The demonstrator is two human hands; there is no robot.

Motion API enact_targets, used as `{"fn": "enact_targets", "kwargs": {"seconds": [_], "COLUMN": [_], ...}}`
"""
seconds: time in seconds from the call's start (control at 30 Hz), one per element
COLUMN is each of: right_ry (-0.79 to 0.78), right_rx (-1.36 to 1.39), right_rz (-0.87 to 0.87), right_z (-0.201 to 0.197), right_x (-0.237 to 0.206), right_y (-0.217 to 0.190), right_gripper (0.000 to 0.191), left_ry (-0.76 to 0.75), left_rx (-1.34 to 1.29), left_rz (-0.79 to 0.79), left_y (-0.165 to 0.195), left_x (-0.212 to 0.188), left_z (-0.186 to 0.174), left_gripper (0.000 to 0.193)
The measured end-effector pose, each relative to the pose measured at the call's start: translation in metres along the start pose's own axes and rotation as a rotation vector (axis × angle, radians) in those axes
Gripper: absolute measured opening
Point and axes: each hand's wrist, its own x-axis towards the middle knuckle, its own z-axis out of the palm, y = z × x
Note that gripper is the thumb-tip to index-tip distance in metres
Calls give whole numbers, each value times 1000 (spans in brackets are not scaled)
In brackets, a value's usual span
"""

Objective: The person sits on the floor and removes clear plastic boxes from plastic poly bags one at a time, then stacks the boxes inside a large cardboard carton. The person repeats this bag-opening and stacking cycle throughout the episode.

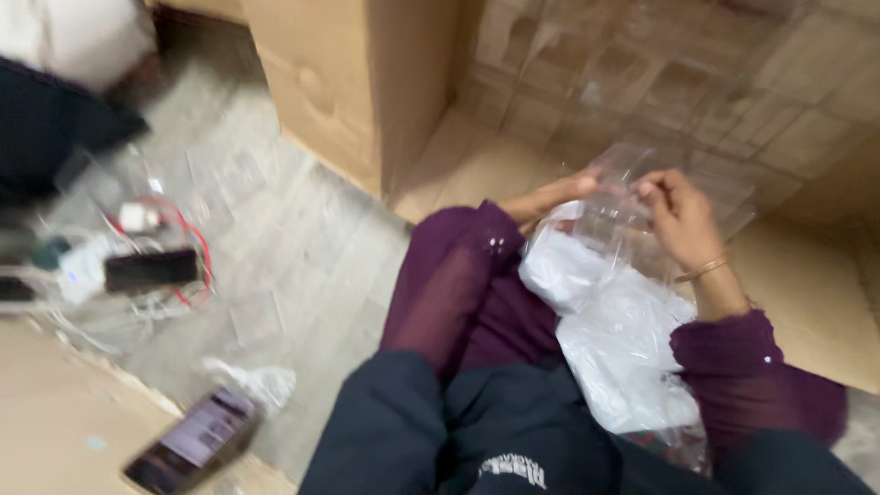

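A clear plastic container (632,197) — thin, see-through, its edges hard to trace in the blur — sits between the two hands, held up above the person's lap and in front of a large cardboard box. The left hand (550,197) reaches in from the left with its fingers stretched along the container's near edge, touching it; how tightly it grips cannot be told. The right hand (683,220) has its fingers curled and pinching the container's upper right side, with a thin gold bangle (701,269) around the wrist. Both forearms wear dark purple sleeves (458,284).

Just below the hands, resting on the lap, lies a heap of white plastic bags (619,339), crumpled and partly translucent; the container's lower part overlaps the top of the heap.

Behind the hands stands the open cardboard box (367,82), and inside it a clear plastic tray sheet (660,82) with a grid of moulded pockets leans against the back.

To the left, on the grey floor (293,238), there is a tangle of white and red cables (188,247) with a white power strip (82,270) and a dark phone (151,270) lying among them. Nearer the camera, a second phone (192,445) with a lit screen lies on a flat piece of cardboard (55,412) — a small crumpled bit of white plastic (257,380) is just beside it.
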Motion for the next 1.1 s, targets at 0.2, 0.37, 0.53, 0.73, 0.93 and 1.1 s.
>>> {"fn": "enact_targets", "kwargs": {"seconds": [0.2,0.37,0.53,0.73,0.93,1.1], "right_ry": [189,227,278,-68,-281,-399], "right_rx": [453,414,-209,-570,-164,-461], "right_rz": [294,124,-355,-470,-500,-326], "right_z": [0,25,83,65,63,86], "right_x": [14,38,15,-29,-83,-112], "right_y": [27,28,-15,-118,-184,-169], "right_gripper": [40,49,66,85,115,122], "left_ry": [91,-34,-40,158,-31,406], "left_rx": [-30,-168,-210,132,498,804], "left_rz": [-1,-128,4,100,123,260], "left_y": [-27,-42,-48,-36,-21,-30], "left_x": [-2,-3,-5,-19,-92,-235], "left_z": [-32,-39,-49,-36,7,25], "left_gripper": [86,72,72,114,119,70]}}
